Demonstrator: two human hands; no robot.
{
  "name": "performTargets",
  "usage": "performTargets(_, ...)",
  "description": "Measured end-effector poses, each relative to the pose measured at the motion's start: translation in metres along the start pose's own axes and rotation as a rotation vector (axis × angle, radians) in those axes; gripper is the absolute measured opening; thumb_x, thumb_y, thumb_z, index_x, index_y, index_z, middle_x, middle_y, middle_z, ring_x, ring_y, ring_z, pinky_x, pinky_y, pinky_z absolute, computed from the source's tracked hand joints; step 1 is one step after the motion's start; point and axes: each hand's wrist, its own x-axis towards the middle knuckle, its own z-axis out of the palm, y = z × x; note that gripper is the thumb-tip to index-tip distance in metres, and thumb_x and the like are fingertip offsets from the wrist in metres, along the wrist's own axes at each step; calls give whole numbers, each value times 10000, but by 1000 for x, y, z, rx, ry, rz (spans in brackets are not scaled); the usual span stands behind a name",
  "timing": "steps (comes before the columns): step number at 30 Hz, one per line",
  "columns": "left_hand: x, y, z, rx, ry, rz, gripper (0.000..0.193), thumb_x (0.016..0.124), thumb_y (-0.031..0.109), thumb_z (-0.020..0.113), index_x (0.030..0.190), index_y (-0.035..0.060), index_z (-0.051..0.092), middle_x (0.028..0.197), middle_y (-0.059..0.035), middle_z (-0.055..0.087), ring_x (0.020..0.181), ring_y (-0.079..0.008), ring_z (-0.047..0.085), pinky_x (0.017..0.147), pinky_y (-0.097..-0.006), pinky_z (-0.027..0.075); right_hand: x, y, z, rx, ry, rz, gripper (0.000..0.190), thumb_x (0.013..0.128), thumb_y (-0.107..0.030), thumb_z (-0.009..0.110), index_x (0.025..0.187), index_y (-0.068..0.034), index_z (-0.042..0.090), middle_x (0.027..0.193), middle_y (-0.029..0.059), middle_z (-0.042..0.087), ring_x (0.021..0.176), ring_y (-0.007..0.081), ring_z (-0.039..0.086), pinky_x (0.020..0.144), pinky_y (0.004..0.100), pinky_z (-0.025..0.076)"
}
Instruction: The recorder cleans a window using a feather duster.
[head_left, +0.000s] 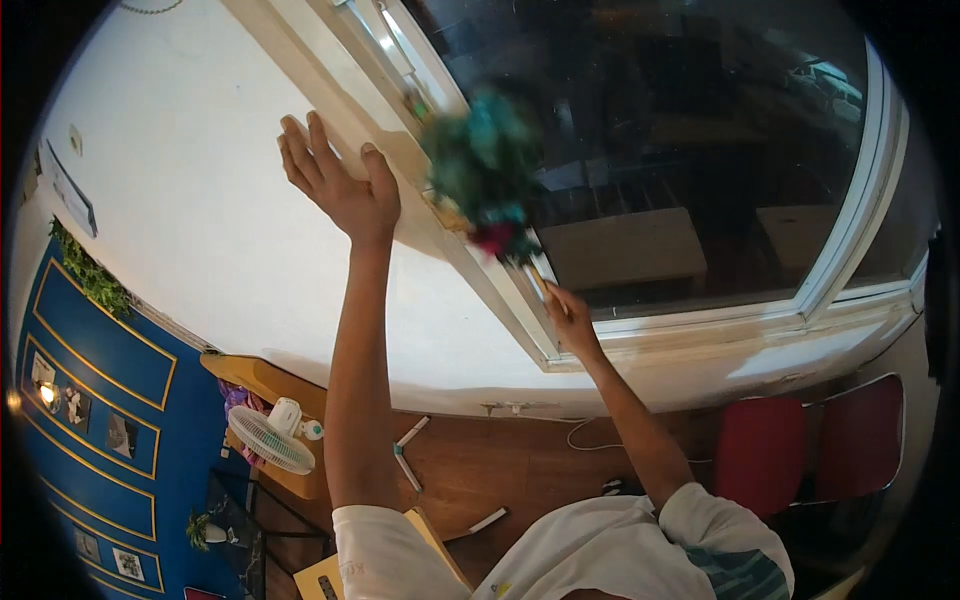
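Note:
My right hand (571, 319) grips the thin handle of a fluffy duster (487, 161), blurred, with green, teal and dark red parts. The duster's head is over the edge of the window frame (517, 289), in front of the dark glass pane (675, 150). My left hand (345, 180) is raised at the white wall beside the window, its fingers spread, holding nothing. Whether its palm touches the wall I cannot tell.
Below are red chairs (759, 450), a white cable (592, 442) on the wooden floor, and a white fan (274, 439) by a wooden cabinet (262, 375). A black-framed table (236, 510) with a potted plant (214, 531) stands at lower left.

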Motion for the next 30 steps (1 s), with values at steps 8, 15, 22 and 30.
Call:
performTargets(8, 3, -3, 9, -23, 29, 44, 609, 769, 124, 523, 1341, 7, 349, 1437, -198, 240, 1321, -384, 172, 1064, -502, 180, -14, 59, -13, 119, 12, 79, 395, 938, -296, 511, 1217, -18, 541, 725, -42, 483, 667, 41, 433, 586, 205, 373)
performTargets(15, 5, 0, 0, -34, 33, 21, 596, 768, 108, 525, 1333, 7, 365, 1431, -193, 258, 1313, -384, 187, 1056, -499, 192, 34, -14, -22, 198, 17, -119, 303, 938, -216, 510, 1123, 17, 567, 750, -27, 477, 694, 61, 409, 614, 234, 384)
performTargets(22, -2, -7, 8, -47, 77, 63, 561, 762, 173, 530, 1288, 8, 430, 1409, -211, 291, 1309, -390, 202, 1033, -508, 233, 22, 26, -62, 74, 8, -130, 320, 959, -223, 458, 1174, -13, 568, 799, -24, 538, 672, 63, 437, 633, 205, 403)
performTargets(30, 7, 1, 12, -56, 77, 33, 565, 751, 193, 554, 1276, 19, 438, 1385, -218, 327, 1277, -393, 238, 1027, -508, 227, -86, 102, -43, -119, 18, 198, 391, 942, -278, 493, 1231, -15, 512, 858, 43, 612, 724, 88, 516, 649, 242, 428)
